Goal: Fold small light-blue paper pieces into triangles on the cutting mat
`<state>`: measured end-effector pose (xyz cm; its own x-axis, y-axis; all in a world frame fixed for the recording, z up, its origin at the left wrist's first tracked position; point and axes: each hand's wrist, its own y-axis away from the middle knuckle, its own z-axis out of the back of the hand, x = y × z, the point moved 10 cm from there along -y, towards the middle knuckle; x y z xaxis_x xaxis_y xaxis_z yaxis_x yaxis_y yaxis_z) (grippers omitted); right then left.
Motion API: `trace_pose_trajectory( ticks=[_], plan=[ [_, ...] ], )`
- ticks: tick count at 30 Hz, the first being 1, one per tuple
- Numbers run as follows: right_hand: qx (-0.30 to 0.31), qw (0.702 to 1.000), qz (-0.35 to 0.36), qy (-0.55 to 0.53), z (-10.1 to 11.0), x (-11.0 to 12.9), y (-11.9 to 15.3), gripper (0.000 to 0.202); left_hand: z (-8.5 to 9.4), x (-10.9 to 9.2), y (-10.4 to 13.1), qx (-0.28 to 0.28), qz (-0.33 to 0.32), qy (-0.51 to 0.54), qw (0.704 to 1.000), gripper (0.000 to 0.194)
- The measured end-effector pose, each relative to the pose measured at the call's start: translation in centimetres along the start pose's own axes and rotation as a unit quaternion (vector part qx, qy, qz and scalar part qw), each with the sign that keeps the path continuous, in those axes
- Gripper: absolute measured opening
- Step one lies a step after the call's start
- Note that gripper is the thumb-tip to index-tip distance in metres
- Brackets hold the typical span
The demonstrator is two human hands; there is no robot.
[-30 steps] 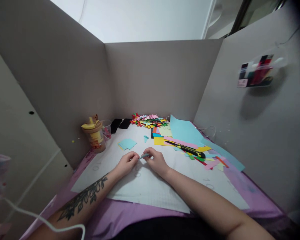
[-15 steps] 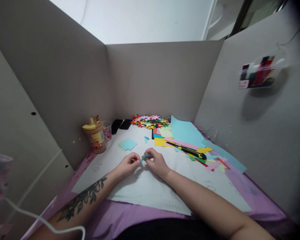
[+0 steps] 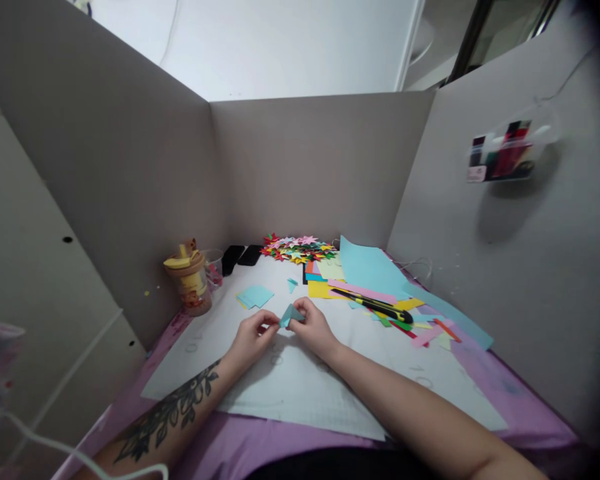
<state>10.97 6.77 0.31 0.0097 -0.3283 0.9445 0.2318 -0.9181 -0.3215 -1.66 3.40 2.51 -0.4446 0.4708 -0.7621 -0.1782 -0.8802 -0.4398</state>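
A small folded piece of light blue paper (image 3: pixel 291 315) is held between my two hands above the white sheet (image 3: pixel 300 387). My left hand (image 3: pixel 254 335) pinches its left corner between thumb and fingertips. My right hand (image 3: pixel 313 327) grips the right side, fingers curled behind it. Just beyond lies another small folded blue piece (image 3: pixel 293 285). Left of that is a stack of light blue paper squares (image 3: pixel 256 296), with a yellow edge peeking out.
Colourful folded paper stars (image 3: pixel 300 249) are heaped at the back. To the right lie a yellow-black utility knife (image 3: pixel 375 305), paper strips (image 3: pixel 430 333) and large blue sheets (image 3: pixel 370 267). A lidded cup (image 3: pixel 189 280) and two black phones (image 3: pixel 250 255) stand or lie back left. Grey partitions (image 3: pixel 320 167) enclose the table.
The blue paper has turned in my fingers and now shows a wider, tent-like face. Both hands stay close together, and the camera view has shifted slightly.
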Motion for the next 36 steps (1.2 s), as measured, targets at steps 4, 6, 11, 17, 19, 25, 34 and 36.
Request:
trace_pose_trajectory(
  ticks=[4,6,11,17,19,25,34,36],
  plan=[
    [0.002,0.999,-0.009,-0.030,-0.2,-0.4,-0.1,0.021,0.0,-0.3,0.1,0.004,-0.018,-0.014,1.000,0.013],
    [-0.005,0.999,-0.015,-0.042,-0.1,-0.8,-0.2,0.021,-0.1,-0.7,0.2,0.011,-0.032,-0.028,0.999,0.015],
    [-0.008,0.996,-0.040,-0.079,-0.2,-1.4,-0.3,0.024,0.0,-0.8,0.4,-0.003,-0.025,-0.030,0.999,0.016],
    [-0.008,0.998,-0.020,-0.057,-0.4,-0.4,-0.1,0.022,0.2,0.7,-0.2,-0.020,0.035,0.008,0.999,0.009],
    [-0.016,0.999,-0.005,-0.030,-0.2,0.2,0.0,0.020,0.4,1.5,-0.3,-0.030,0.066,0.036,0.997,0.009],
    [-0.014,1.000,-0.004,-0.003,-0.4,0.8,0.1,0.024,0.4,2.0,-0.3,-0.041,0.085,0.069,0.993,0.013],
    [-0.062,0.998,-0.005,0.011,0.7,0.9,0.0,0.022,0.2,1.8,-0.6,-0.032,0.098,0.056,0.993,0.009],
    [-0.059,0.998,-0.005,0.004,0.7,0.8,0.0,0.023,0.2,1.8,-0.6,-0.034,0.098,0.055,0.993,0.008]
  ],
)
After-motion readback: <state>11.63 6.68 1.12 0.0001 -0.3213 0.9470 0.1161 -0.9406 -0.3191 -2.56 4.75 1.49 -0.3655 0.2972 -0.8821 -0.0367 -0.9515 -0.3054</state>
